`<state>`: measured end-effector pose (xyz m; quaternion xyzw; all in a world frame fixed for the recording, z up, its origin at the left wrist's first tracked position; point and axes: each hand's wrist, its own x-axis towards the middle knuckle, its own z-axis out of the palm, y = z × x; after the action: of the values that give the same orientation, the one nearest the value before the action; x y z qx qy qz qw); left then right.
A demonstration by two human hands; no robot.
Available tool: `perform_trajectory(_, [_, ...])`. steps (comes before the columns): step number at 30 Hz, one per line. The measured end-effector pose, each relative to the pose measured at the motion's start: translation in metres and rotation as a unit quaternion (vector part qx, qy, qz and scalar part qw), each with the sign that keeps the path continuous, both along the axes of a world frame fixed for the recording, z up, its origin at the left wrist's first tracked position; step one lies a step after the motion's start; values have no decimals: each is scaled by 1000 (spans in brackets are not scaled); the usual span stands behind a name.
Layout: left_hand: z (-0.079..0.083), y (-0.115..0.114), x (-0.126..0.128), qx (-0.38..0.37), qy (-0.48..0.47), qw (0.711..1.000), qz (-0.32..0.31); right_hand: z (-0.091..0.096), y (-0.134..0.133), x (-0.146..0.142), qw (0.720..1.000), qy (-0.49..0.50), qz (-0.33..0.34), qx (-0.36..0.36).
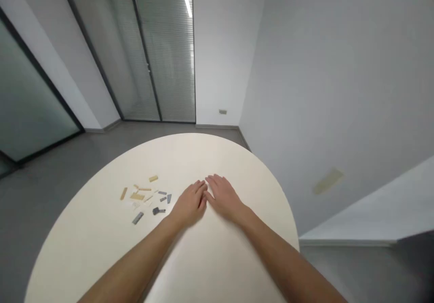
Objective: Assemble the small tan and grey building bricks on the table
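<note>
A loose scatter of small building plates [145,197] lies left of centre in the lower half of the frame, on a round cream table [101,244]: tan strips [137,196], gray strips [137,218] and one dark piece [158,210]. (They look like toy bricks, though they are too small to be sure.) They lie flat and apart, none stacked, apparently spread out so each one shows.

Just right of them, the left hand [188,204] rests palm down, nearest a gray strip but not on it. The right hand [224,199] lies beside it, angled inward so that the fingertips [213,183] of the two hands almost meet near the middle of the frame. All the fingers are open and extended, gripping nothing. (It reads as a resting pose, not a reach.) The left forearm [132,262] and right forearm [281,253] slope up from the bottom corners, keeping both hands to the right of the pieces.

Past the table are a gray floor [40,212], a glass door with blinds [162,54] at upper centre and a white wall [322,90] on the right.
</note>
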<state>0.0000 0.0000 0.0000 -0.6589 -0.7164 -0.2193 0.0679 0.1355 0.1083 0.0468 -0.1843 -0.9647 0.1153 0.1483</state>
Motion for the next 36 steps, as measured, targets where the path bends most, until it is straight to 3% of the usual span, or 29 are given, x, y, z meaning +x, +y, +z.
perform_trajectory(4, [5,-22,-41,-50,38,998,-22,-29,-1,-25,1000,-25,-5,-17])
perform_trajectory(7, [9,-37,-77,-70,78,994,1,-36,-3,-26,999,-44,-5,-31])
perform_trajectory(10, [15,-49,-97,-63,109,992,28,-36,-6,-24,998,-43,-13,-33])
perform_trajectory(13, [18,-66,-98,-37,134,983,120,-35,-19,-23,999,-38,-11,-37])
perform_trajectory(16, [16,-94,-96,0,118,959,259,-34,-43,-28,995,-57,50,-58])
perform_trajectory(20, [5,-130,-116,-10,70,930,359,-29,-79,-62,984,-99,115,-97])
perform_trajectory(22, [-1,-138,-135,-55,23,931,361,-27,-93,-91,981,-102,126,-104])
perform_trajectory(26, [-8,-130,-167,-117,-67,948,287,-28,-107,-151,986,-78,116,-95])
perform_trajectory(29, [-8,-117,-175,-113,-144,951,248,-32,-105,-187,986,-78,118,-87])
perform_trajectory(33, [-4,-106,-178,-84,-217,951,205,-37,-100,-218,980,-33,178,-79])
perform_trajectory(36, [2,-102,-175,-52,-237,944,223,-37,-94,-224,977,27,182,-110])
